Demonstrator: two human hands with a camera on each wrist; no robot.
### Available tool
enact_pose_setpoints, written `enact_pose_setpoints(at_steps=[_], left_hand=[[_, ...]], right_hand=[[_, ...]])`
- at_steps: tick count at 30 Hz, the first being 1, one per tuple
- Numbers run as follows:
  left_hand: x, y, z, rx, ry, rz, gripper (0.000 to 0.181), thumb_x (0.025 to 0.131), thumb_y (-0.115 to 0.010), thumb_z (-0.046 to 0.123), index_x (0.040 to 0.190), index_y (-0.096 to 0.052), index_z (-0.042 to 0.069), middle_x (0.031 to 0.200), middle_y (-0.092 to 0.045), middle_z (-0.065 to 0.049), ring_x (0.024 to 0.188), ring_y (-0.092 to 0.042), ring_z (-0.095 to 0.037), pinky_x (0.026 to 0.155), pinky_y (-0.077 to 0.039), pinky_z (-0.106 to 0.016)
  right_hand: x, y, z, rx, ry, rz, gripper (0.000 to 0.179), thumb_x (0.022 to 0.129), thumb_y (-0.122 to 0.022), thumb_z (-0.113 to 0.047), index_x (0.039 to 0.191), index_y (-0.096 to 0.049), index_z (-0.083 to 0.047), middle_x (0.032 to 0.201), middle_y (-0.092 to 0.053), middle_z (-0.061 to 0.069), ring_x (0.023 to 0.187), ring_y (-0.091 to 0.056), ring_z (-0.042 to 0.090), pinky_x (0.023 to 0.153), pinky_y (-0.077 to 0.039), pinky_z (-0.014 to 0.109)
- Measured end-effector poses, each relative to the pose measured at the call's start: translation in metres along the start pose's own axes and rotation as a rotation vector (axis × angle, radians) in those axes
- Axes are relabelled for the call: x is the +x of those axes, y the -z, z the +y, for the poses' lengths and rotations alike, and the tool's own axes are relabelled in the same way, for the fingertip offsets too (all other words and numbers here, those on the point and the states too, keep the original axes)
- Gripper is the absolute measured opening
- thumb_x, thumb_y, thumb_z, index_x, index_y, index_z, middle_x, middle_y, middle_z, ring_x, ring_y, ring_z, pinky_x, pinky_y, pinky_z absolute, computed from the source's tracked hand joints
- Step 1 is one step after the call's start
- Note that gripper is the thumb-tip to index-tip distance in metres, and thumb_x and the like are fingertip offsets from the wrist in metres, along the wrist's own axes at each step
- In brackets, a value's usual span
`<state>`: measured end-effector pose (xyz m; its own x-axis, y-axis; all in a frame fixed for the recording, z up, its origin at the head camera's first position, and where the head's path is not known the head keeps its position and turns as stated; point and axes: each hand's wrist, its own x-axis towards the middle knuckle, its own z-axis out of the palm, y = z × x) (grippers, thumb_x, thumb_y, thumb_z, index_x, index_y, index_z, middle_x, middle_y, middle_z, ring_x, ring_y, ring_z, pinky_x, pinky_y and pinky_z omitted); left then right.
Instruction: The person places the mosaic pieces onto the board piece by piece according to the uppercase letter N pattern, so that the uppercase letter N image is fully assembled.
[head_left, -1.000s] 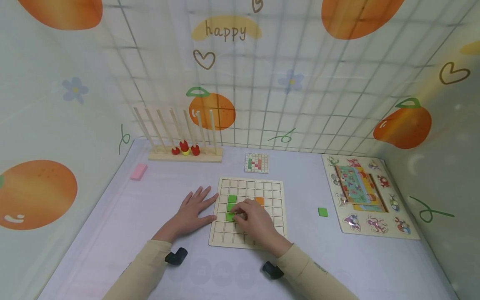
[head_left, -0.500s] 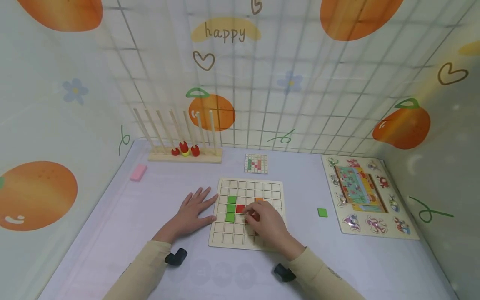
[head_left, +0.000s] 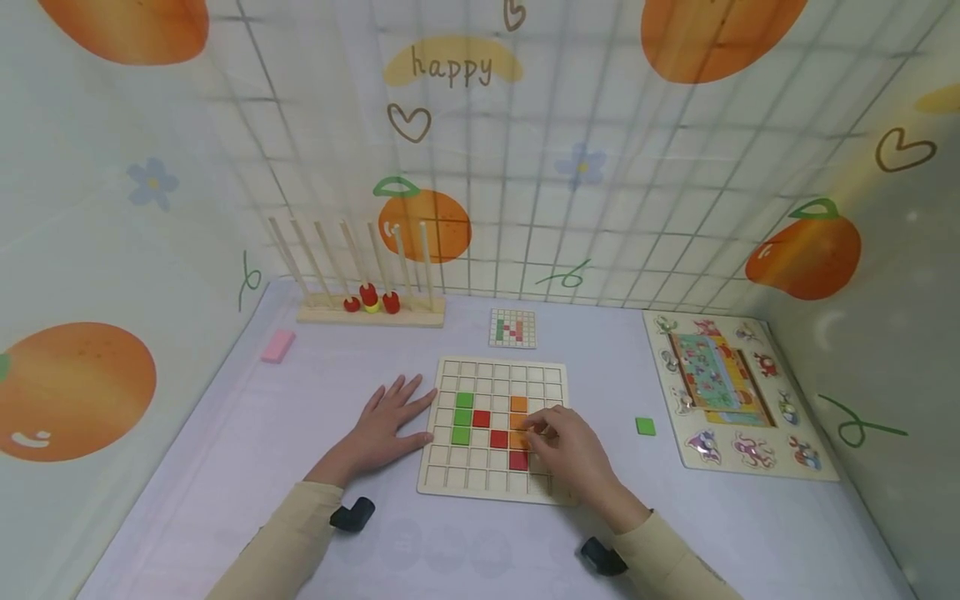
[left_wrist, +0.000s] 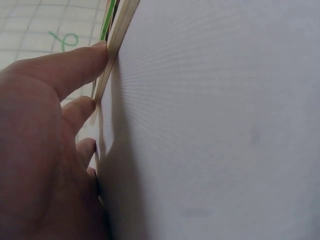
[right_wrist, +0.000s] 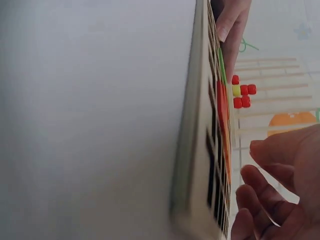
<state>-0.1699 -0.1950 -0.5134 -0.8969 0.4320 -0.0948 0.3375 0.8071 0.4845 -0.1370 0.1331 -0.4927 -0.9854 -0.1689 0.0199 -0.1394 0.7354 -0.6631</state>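
Observation:
A square wooden grid board [head_left: 459,478] lies mid-table. Green tiles [head_left: 462,417] form a column on its left. Red tiles [head_left: 498,439] step diagonally down to the right, and orange tiles [head_left: 518,404] make a column right of centre. My left hand [head_left: 384,429] lies flat with fingers spread, its fingertips and thumb at the board's left edge; the left wrist view shows the thumb [left_wrist: 82,67] against that edge. Over the orange column, my right hand [head_left: 581,454] bends its fingers loosely, partly covering the lower orange tiles. The right wrist view shows nothing between its fingers [right_wrist: 260,180].
A loose green tile [head_left: 645,427] lies right of the board, near an animal puzzle board [head_left: 750,454]. Behind the grid board is a small pattern card [head_left: 513,327]. A peg rack [head_left: 420,317] with red and yellow beads and a pink block [head_left: 277,345] stand back left.
My right hand has moved rightward across the board, from the green column past the red tiles to the orange ones, uncovering the red diagonal. My left hand has stayed in place.

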Motion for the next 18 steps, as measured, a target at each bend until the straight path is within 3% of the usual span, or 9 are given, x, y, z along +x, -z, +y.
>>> enact_pose_setpoints(at_steps=[12, 18], left_hand=[[-0.001, 0.001, 0.002, 0.001, 0.009, 0.002, 0.074, 0.096, -0.064, 0.051, 0.160, -0.036, 0.026, 0.170, -0.016, -0.005, 0.157, -0.003, -0.033, 0.124, 0.000, -0.055], [-0.001, 0.001, 0.002, 0.000, 0.011, 0.001, 0.074, 0.096, -0.064, 0.052, 0.159, -0.036, 0.026, 0.170, -0.016, -0.005, 0.157, -0.003, -0.032, 0.125, 0.001, -0.055]], right_hand=[[-0.014, 0.030, 0.034, -0.021, -0.126, 0.050, 0.012, 0.094, -0.074, -0.020, 0.105, -0.074, -0.018, 0.091, -0.062, -0.005, 0.082, -0.056, 0.014, 0.069, -0.050, 0.029], [-0.016, 0.047, 0.057, -0.043, -0.141, 0.080, 0.016, 0.095, -0.072, -0.017, 0.110, -0.073, -0.013, 0.094, -0.064, 0.001, 0.080, -0.058, 0.016, 0.067, -0.050, 0.031]])
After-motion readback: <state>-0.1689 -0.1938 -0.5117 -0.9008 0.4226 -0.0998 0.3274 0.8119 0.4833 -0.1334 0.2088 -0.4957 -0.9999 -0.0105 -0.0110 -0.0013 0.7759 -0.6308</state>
